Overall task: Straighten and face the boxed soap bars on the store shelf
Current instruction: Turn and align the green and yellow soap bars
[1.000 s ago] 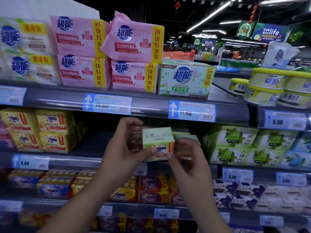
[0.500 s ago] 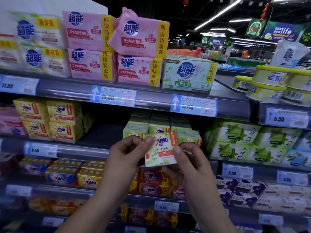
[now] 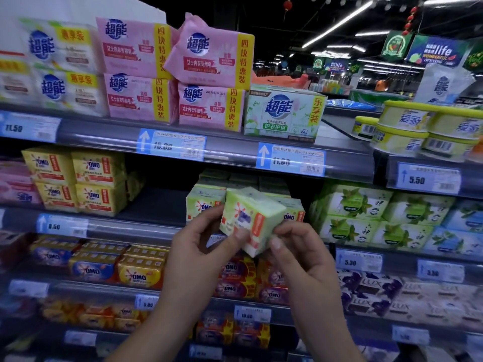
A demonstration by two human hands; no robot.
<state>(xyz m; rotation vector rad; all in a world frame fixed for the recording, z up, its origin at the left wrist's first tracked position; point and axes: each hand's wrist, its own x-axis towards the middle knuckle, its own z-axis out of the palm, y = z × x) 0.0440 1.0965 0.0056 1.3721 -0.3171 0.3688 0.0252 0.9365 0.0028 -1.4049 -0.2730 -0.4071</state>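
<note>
A light green OMO soap box (image 3: 252,218) is held tilted and blurred in front of the second shelf. My left hand (image 3: 201,246) pinches its left side and my right hand (image 3: 298,250) grips its lower right corner. Behind it, more green OMO boxes (image 3: 206,202) stand in a stack on that shelf, partly hidden by the held box. Yellow OMO boxes (image 3: 78,181) sit stacked to the left on the same shelf, with a dark gap between the two groups.
Pink (image 3: 138,97) and green (image 3: 285,113) multi-pack soaps line the top shelf. Green leaf-print boxes (image 3: 363,215) fill the right of the second shelf. Foil-wrapped OMO bars (image 3: 115,270) and LUX boxes (image 3: 373,291) lie below. Yellow tubs (image 3: 415,129) stand at upper right.
The held green box has turned from facing me flat to a tilted, corner-on angle, and it sits slightly higher against the shelf stack. The camera has shifted right and up.
</note>
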